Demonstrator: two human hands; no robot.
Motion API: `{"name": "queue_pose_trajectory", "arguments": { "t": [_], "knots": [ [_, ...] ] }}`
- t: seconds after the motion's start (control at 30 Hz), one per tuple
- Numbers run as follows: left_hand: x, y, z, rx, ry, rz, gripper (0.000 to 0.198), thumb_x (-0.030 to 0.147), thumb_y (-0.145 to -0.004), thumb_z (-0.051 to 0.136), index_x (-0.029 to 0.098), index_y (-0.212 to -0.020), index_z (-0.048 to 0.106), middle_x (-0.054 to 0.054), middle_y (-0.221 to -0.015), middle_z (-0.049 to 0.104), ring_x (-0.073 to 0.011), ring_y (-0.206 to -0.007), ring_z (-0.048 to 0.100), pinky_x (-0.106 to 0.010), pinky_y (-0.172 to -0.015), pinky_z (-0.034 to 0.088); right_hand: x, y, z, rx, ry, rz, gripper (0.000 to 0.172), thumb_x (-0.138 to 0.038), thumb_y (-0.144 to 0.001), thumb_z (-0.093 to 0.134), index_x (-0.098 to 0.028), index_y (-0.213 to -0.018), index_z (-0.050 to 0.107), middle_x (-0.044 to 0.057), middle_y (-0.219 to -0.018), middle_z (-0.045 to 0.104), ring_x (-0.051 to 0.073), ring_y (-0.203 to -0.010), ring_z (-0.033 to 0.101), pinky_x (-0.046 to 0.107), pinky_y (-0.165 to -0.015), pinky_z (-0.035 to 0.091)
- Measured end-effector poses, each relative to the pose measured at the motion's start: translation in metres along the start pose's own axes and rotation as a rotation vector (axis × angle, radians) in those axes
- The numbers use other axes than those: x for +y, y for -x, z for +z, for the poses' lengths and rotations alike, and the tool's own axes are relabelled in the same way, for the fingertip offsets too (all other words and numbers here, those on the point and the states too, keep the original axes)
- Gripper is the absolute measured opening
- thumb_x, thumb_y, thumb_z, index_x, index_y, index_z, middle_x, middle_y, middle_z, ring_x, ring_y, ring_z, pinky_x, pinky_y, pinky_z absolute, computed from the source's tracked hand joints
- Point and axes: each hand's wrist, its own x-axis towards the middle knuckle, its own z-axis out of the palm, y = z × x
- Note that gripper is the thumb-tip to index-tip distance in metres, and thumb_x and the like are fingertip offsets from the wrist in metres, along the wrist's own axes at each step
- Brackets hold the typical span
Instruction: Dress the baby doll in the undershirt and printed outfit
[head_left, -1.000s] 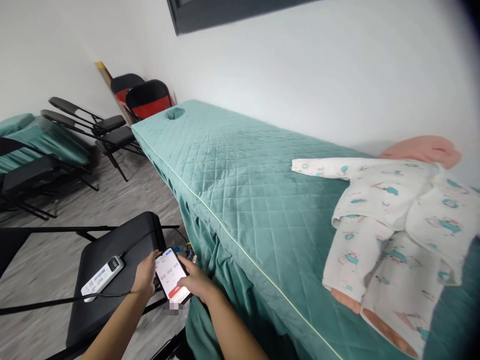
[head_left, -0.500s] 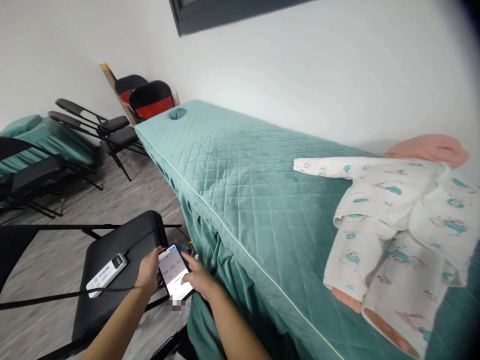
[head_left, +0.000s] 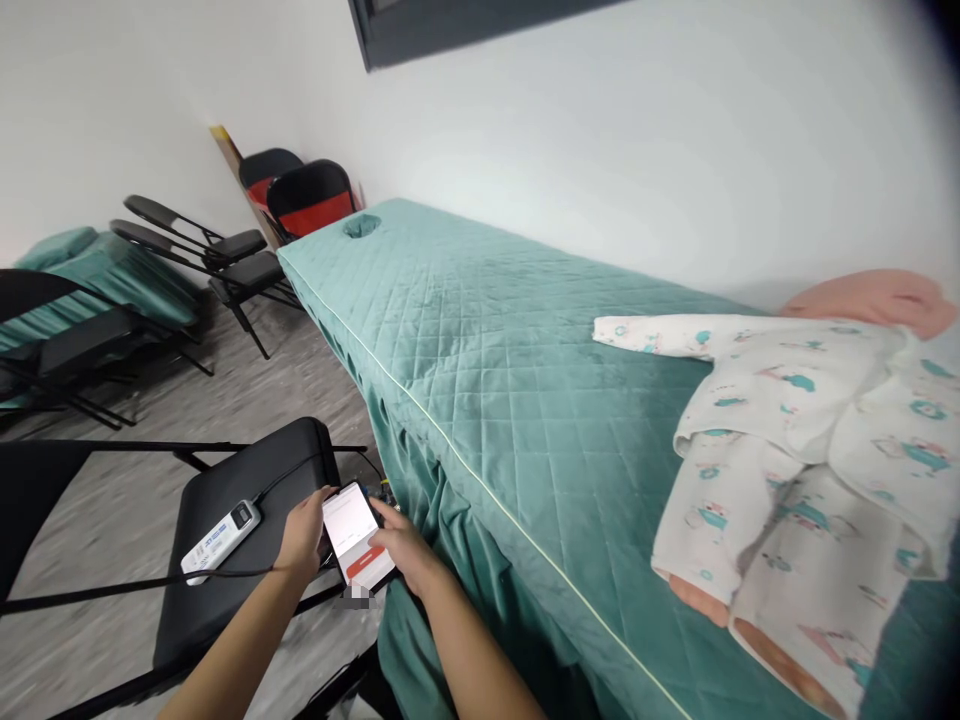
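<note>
Between my two hands is a smartphone (head_left: 351, 530), its screen white with a red bar low down. My left hand (head_left: 306, 532) grips the phone's left edge. On the other side my right hand (head_left: 405, 548) holds the right edge, with its thumb over the screen near the red bar. To the right, a doll (head_left: 862, 300) lies on the green quilted bed (head_left: 510, 400), dressed in a white printed top (head_left: 795, 380) and matching trousers (head_left: 750, 510). One sleeve stretches out flat toward the left.
A black folding chair (head_left: 247, 530) stands left of the bed, with a white power bank (head_left: 221, 540) and its cable on the seat. More folding chairs (head_left: 307, 200) and another green-covered bed (head_left: 127, 270) are at the back left. The wall (head_left: 600, 150) runs along the bed's far side.
The phone screen has gone from a timer reading 00:00:52 to a white page with a red bar. Both hands keep hold of it. The view has shifted slightly.
</note>
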Motion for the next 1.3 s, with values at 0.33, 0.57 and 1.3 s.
{"name": "queue_pose_trajectory", "arguments": {
  "t": [0.33,0.57,1.3],
  "knots": [
    [0.005,0.009,-0.006,-0.213,0.09,0.002,0.057,0.023,-0.066,0.075,0.013,-0.122,0.067,-0.009,-0.085,0.073,-0.0181,-0.068,0.067,-0.029,-0.061,0.054,-0.002,-0.002,0.001,0.103,-0.061,-0.062,0.072,-0.022,-0.065,0.063,-0.023,-0.137,0.063,0.001,-0.096,0.072,0.015,-0.07,0.062,0.027,-0.066,0.045],
    [0.005,0.009,-0.006,-0.249,0.057,0.009,0.062,0.024,-0.069,0.075,0.015,-0.129,0.063,-0.009,-0.085,0.073,-0.0184,-0.069,0.068,-0.029,-0.064,0.054,-0.005,0.001,0.002,0.114,-0.097,-0.068,0.068,-0.024,-0.068,0.063,-0.024,-0.136,0.064,0.002,-0.096,0.073,0.019,-0.079,0.067,0.029,-0.072,0.048],
    [-0.001,0.009,-0.007,-0.261,0.006,0.059,0.061,0.045,-0.072,0.073,0.019,-0.126,0.064,-0.007,-0.095,0.073,-0.018,-0.071,0.068,-0.028,-0.064,0.052,-0.001,-0.002,0.001,0.154,-0.037,-0.105,0.061,-0.024,-0.072,0.061,-0.025,-0.132,0.067,0.002,-0.102,0.073,0.019,-0.082,0.066,0.029,-0.07,0.049]
  ]
}}
